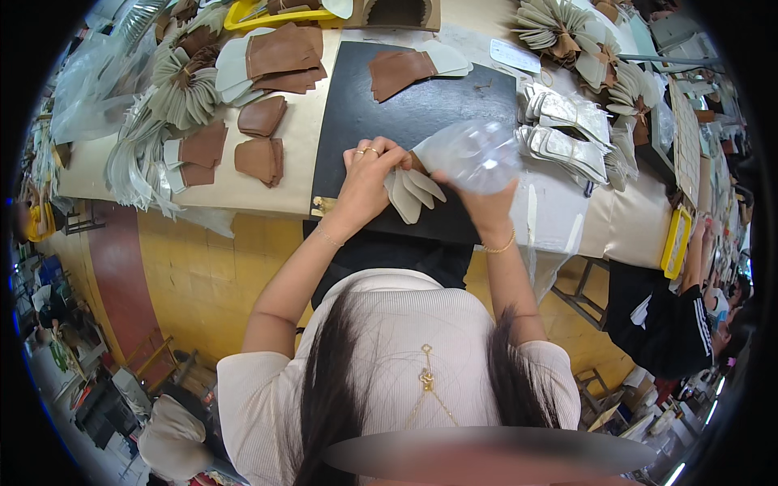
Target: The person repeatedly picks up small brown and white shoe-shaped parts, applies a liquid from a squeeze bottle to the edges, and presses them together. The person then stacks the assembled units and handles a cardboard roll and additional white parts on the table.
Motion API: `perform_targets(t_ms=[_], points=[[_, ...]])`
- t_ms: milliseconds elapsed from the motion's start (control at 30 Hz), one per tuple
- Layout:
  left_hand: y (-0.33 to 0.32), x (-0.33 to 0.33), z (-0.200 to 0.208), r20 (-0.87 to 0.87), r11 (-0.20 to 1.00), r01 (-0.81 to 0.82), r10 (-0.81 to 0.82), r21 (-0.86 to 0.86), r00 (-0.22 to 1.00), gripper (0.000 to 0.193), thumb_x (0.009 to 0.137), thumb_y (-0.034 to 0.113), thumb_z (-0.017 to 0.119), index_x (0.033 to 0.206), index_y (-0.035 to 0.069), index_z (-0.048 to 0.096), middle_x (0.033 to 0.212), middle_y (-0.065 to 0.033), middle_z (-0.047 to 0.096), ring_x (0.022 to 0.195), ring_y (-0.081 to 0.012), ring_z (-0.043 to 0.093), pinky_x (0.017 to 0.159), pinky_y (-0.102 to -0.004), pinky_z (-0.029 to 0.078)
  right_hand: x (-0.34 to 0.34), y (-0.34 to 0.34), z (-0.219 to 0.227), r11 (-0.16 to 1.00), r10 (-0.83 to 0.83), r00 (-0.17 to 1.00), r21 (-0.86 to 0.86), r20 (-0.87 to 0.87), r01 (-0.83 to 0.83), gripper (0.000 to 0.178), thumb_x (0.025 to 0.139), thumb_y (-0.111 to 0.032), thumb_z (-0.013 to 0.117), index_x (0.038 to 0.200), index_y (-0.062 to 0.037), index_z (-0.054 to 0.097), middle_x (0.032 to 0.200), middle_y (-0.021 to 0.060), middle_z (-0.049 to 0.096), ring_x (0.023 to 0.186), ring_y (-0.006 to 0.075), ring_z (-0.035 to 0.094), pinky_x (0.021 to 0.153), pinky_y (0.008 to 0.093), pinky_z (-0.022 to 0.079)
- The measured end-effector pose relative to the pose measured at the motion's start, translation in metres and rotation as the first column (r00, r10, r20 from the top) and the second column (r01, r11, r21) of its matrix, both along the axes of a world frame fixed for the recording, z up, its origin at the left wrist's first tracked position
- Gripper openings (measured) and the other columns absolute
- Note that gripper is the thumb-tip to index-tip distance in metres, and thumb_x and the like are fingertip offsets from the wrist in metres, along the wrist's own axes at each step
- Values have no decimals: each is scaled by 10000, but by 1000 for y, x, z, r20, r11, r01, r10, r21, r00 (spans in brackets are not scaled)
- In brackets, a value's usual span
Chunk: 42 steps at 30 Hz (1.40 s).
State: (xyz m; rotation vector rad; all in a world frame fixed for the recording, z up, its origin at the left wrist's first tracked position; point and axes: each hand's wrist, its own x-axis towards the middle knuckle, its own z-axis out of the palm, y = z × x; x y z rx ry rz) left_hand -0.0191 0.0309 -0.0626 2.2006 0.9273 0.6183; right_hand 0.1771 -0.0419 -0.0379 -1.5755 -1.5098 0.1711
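Note:
Over the near part of a black work board (348,97), my left hand (369,174) pinches a small fan of pale flat pieces (413,194) by one end; a bit of brown shows near my fingertips. My right hand (486,204) is closed round a clear plastic bottle (476,154), tilted over the board and smeared by motion. The bottle's far end lies close to the pieces, and I cannot tell whether they touch. Farther back on the board rests a stack of brown leather pieces (403,73) with pale ends.
Left of the board lie brown leather stacks (284,57), smaller brown pieces (261,117) and fanned pale bundles (182,89). White stacked pieces (567,134) and more bundles (559,28) sit to the right. A yellow tray (243,14) stands at the back. Another person's dark-clothed arm (689,267) is at far right.

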Motion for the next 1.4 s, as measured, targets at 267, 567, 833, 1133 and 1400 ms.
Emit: perform_targets(t_ms=[267, 567, 833, 1133, 1400], points=[[-1, 0, 1, -6, 1000, -3, 3, -28, 1000, 319, 694, -81, 622, 942, 119, 630, 974, -20, 555, 1000, -252, 495, 896, -365, 305, -19, 20, 9, 993, -25, 988, 107, -150, 41, 442, 657, -287, 890, 928, -5, 683, 765, 132, 703, 664, 237, 697, 600, 326, 534], [0, 1, 5, -79, 999, -24, 22, -26, 997, 303, 757, 118, 678, 1058, 125, 643, 989, -34, 588, 989, -269, 515, 885, -383, 330, -2, 28, 9, 973, -145, 966, 149, -214, 179, 496, 660, -217, 896, 1033, 11, 662, 919, 125, 705, 794, 232, 688, 711, 311, 539], [19, -7, 14, -144, 917, 10, -74, -399, 987, 236, 722, 71, 727, 946, 23, 668, 920, -101, 641, 889, -237, 590, 798, -350, 463, 27, 6, 17, 925, -189, 863, 210, -469, 317, 627, 815, -234, 794, 1291, 40, 491, 1258, 134, 559, 1111, 241, 563, 967, 361, 476], [43, -149, 12, 413, 426, 107, 736, -898, 536, 674, 807, -80, 675, 1387, 40, 351, 1253, -119, 561, 1132, -218, 579, 969, -354, 498, 47, -6, 11, 933, -203, 854, 171, -480, 318, 811, 751, -428, 820, 1299, 63, 480, 1248, 164, 562, 1127, 268, 565, 987, 397, 472], [82, -247, -26, 246, 102, -983, 967, -152, 62, 1141, 774, 201, 806, 1498, -26, -46, 1536, -289, 173, 1414, -380, 259, 1167, -447, 243, 34, -1, 16, 962, -149, 853, 128, -501, 243, 813, 757, -416, 820, 1317, 53, 463, 1227, 166, 573, 1103, 261, 580, 966, 389, 486]])
